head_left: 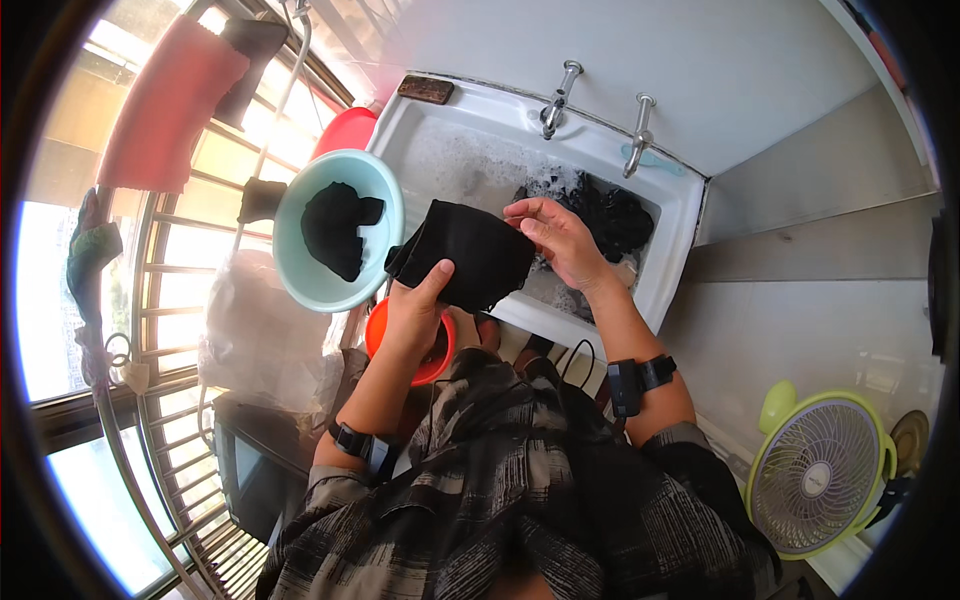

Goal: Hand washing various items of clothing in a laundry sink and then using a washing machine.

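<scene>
My left hand (420, 296) grips a folded black cloth (480, 251) by its lower left part, thumb on top, over the near left edge of a white sink (686, 247). At the cloth's upper right corner is my right hand (559, 236), its fingers spread; whether the fingertips touch the cloth I cannot tell. Soapy water (465, 161) and more dark wet fabric (611, 214) lie in the sink. Left of the held cloth, a light blue plastic basin (289, 262) contains another black cloth (334, 229).
Two metal taps (555, 109) (640, 139) reach over the sink's back rim, near a brown block (426, 89). An orange-red bucket (373, 330) stands below the basin. Barred windows with a hanging pink cloth (176, 105) are on the left; a green fan (817, 476) stands lower right.
</scene>
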{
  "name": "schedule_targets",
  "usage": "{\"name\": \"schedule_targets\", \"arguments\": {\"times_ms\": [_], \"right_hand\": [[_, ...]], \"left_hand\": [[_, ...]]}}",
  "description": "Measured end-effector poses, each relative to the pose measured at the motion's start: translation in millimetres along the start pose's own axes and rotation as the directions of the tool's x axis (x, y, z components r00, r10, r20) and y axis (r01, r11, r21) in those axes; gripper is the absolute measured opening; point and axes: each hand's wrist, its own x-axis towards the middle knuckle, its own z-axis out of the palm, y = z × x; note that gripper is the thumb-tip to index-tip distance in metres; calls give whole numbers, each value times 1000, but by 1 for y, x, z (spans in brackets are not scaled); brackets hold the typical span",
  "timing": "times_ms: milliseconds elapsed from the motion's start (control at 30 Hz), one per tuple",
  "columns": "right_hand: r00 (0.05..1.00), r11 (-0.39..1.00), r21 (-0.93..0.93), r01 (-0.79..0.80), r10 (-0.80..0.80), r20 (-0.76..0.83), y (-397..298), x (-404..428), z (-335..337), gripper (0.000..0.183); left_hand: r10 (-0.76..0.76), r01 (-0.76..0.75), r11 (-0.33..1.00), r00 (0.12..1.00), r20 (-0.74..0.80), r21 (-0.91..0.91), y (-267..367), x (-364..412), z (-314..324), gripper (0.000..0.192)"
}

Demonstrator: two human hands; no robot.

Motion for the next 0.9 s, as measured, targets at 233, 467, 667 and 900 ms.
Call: {"name": "schedule_targets", "arguments": {"times_ms": [233,467,667,900], "right_hand": [[979,980,-11,-201,200,-41,39,-7,-26,26],[871,930,-89,-357,297,-391,67,-30,-103,26],[791,107,-793,-600,-66,-608,133,-92,-194,46],[827,-336,-805,-488,116,-550,154,-104,-164,69]], "left_hand": [[46,8,970,975,-217,241,-33,-83,-130,53],[-271,324,945,720,-639,-36,-94,-90,-254,67],[-477,561,815,513,-714,-142,-127,-70,-317,63],[-410,534,783,829,-380,319,-90,-19,-218,53]]}}
